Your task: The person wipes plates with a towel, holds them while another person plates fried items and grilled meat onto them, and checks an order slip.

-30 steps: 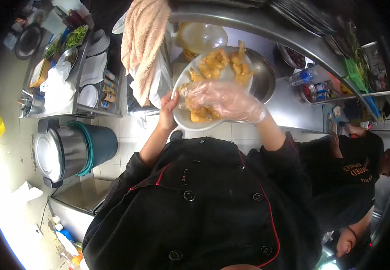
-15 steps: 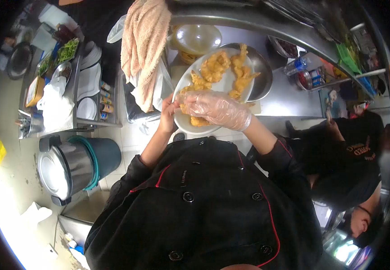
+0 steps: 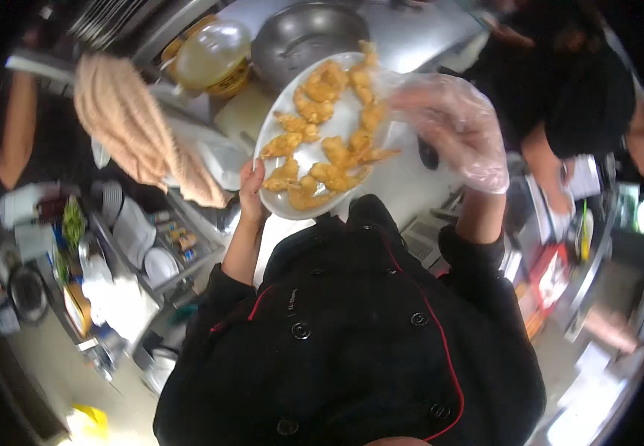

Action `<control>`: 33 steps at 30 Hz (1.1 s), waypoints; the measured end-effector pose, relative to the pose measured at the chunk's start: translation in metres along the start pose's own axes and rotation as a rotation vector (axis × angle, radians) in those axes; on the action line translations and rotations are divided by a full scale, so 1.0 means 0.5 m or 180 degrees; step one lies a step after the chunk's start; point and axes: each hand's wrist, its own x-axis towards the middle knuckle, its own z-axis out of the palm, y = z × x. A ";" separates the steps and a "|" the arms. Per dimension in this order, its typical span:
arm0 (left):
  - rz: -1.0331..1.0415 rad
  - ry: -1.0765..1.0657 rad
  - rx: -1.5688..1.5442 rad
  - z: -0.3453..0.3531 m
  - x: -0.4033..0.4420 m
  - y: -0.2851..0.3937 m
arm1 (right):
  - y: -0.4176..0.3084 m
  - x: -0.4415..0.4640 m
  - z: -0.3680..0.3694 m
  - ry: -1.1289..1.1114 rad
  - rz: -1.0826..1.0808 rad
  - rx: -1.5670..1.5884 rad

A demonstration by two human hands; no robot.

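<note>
My left hand [image 3: 253,186] grips the lower left rim of a white oval plate [image 3: 316,154], fingers closed on its edge. Pieces of golden battered fried food [image 3: 325,82], several of them, lie around the plate; some look like shrimp with tails. Beside the plate's right edge is my right hand [image 3: 455,134] in a clear plastic glove. Motion blurs it, but its fingers look stretched toward the plate and I see nothing held in them.
A metal bowl [image 3: 307,44] stands on the counter behind the plate, with a yellow tub [image 3: 214,59] to its left. A peach towel [image 3: 136,126] hangs at left. Another person in black [image 3: 589,89] is at upper right. Shelves with dishes [image 3: 140,230] stand at left.
My right hand has lifted off the food and moved right, away from the plate. The view has turned, and the plate is now held clear of the metal bowl.
</note>
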 end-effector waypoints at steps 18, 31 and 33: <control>-0.1874 -0.2141 -0.0011 0.167 -0.502 -0.303 | -0.483 -1.061 0.471 0.0676 0.4400 -0.0023; -0.3006 -0.3801 0.0266 0.120 -0.371 -0.547 | -0.526 -0.813 0.639 0.1511 0.5439 0.0062; -0.3051 -0.3469 0.0709 0.138 -0.403 -0.582 | -0.511 -0.830 0.678 0.1718 0.5179 -0.0086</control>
